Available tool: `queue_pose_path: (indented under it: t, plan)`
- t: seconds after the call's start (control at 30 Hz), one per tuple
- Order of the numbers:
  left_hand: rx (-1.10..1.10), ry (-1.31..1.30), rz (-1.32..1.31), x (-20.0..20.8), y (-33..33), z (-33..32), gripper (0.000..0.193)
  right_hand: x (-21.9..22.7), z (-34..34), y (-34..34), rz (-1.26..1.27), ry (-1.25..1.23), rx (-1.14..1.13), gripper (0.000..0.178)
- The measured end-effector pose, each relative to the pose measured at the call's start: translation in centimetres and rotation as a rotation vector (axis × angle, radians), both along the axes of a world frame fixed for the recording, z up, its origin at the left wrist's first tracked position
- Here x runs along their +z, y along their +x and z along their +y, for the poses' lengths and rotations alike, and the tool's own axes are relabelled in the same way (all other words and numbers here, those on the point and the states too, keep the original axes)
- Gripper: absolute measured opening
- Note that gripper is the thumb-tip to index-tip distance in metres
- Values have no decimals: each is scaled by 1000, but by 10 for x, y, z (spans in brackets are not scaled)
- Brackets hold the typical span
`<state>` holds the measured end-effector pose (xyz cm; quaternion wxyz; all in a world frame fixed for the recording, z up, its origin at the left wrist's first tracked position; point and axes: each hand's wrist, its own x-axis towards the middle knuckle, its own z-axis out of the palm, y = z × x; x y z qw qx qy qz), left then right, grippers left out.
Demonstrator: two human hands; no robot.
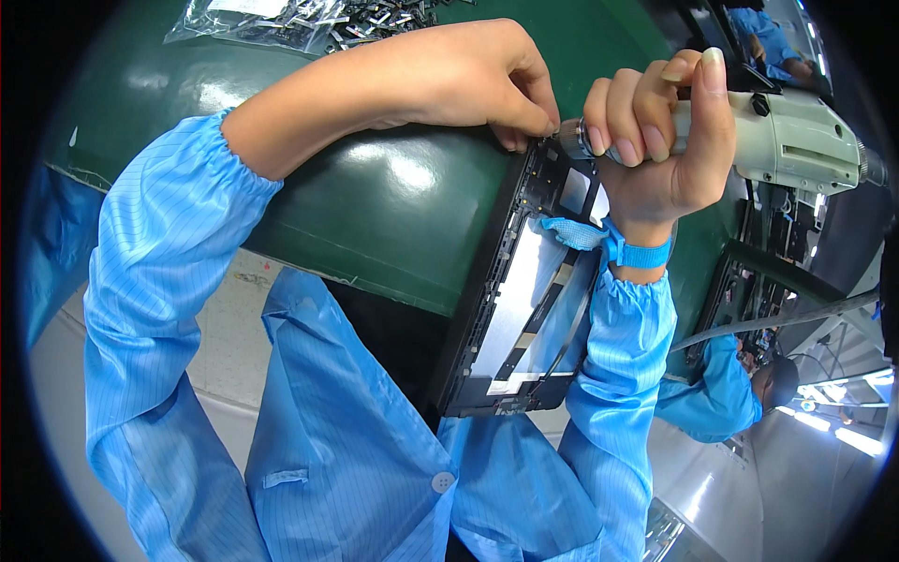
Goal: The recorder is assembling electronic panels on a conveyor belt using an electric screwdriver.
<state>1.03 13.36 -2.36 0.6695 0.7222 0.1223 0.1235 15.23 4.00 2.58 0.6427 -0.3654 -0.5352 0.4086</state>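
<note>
My right hand (660, 131) is wrapped round a pale electric screwdriver (796, 140), which lies sideways across the view with its metal nose pointing left. The thumb stands up along the tool. Close to that nose, my left hand (487, 80) pinches thumb and fingers together; whatever is between them is too small or hidden to make out. Both hands meet at the far end of an opened flat device (524, 318), like a tablet, with a black frame, silver plates and thin cables. A blue wrist strap (641, 253) circles my right wrist.
The device lies on a green table (393, 215), partly over its near edge. At the back left, a clear plastic bag (253, 28) sits beside a heap of small dark parts (375, 21). A grey cable (768, 323) crosses on the right, near a co-worker's blue sleeve (716, 393).
</note>
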Motion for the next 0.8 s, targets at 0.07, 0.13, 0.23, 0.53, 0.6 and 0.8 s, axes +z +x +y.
queue_pose_path:
  t: [0.07,0.13,0.23,0.53,0.6,0.8]
  plan:
    - [-5,3,-1,-1,0,-3,23,1,-2,-1,-16,-15,-16,34]
    - [-6,9,-3,-1,0,-3,23,2,-2,-2,-33,-27,-28,34]
    - [-7,-5,-11,-4,1,-3,23,-1,-3,-3,-21,-50,-66,34]
    - [-95,-5,12,-2,1,6,21,-1,0,-8,-8,-84,-151,34]
    - [-111,14,31,1,3,6,19,-3,2,-7,13,-84,-133,31]
    - [515,736,-10,45,-47,-46,22,7,5,-14,175,-89,-242,17]
